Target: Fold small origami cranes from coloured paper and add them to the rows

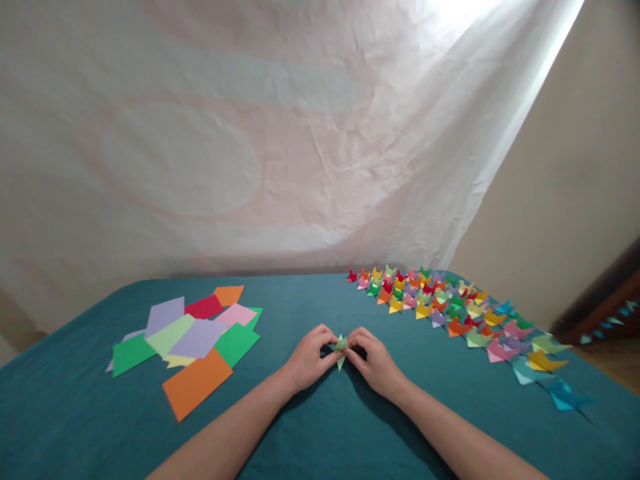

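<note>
Between my two hands is a small light green origami crane [341, 345], its pointed ends showing above and below my fingertips. My left hand [313, 357] pinches its left side between thumb and fingers. On the other side my right hand [373, 360] pinches it in the same way. Both hands are close together, just above or on the teal tablecloth [300, 427]; I cannot tell whether the crane touches the cloth. My fingers cover the crane's sides.
Loose coloured paper sheets [197, 385] lie overlapping on the left of the table. Several rows of folded paper cranes [423, 311] stand along the right side. A pale hanging sheet [280, 153] closes off the far edge, and a wall [565, 173] rises at the right.
</note>
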`<move>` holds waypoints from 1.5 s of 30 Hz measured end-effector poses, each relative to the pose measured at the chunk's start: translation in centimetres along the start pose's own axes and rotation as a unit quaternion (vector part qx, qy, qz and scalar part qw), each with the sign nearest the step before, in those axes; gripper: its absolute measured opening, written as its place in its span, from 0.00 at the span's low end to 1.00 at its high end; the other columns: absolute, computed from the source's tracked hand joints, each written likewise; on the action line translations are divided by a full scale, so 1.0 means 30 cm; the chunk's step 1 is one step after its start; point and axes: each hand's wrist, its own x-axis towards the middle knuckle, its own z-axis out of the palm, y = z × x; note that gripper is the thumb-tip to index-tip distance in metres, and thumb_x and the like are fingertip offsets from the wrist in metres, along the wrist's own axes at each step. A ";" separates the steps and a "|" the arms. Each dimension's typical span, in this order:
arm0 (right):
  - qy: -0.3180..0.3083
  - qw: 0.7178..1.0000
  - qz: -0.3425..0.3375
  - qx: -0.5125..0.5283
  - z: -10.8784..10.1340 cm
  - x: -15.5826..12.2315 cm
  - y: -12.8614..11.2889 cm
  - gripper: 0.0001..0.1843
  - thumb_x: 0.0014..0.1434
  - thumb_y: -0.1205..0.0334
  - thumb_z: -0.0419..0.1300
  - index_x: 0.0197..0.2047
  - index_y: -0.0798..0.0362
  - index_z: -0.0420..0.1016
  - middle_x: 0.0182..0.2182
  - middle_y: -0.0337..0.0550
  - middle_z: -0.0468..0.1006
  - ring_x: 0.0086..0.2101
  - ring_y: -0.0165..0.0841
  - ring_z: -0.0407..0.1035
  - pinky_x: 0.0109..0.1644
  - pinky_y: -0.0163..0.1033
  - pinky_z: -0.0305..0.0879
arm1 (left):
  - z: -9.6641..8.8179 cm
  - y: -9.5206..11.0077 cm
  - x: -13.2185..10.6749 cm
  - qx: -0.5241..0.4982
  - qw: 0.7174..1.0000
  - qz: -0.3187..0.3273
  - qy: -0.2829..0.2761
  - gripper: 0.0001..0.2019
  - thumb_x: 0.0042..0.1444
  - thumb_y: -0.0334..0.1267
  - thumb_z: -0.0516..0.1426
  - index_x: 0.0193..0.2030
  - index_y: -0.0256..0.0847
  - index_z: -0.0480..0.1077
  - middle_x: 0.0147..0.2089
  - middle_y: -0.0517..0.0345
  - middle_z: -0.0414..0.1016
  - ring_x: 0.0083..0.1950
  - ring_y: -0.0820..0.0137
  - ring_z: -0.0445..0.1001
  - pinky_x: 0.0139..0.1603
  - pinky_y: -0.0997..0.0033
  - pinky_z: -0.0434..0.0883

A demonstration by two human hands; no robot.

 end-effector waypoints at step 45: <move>-0.006 0.999 0.041 0.022 0.004 -0.034 -0.040 0.04 0.57 0.65 0.58 0.31 0.53 0.69 0.33 0.41 0.69 0.37 0.32 0.66 0.42 0.37 0.62 | -0.013 0.035 -0.022 -0.038 0.998 -0.038 -0.028 0.07 0.58 0.37 0.54 0.33 0.40 0.73 0.37 0.56 0.68 0.40 0.70 0.68 0.43 0.74 0.65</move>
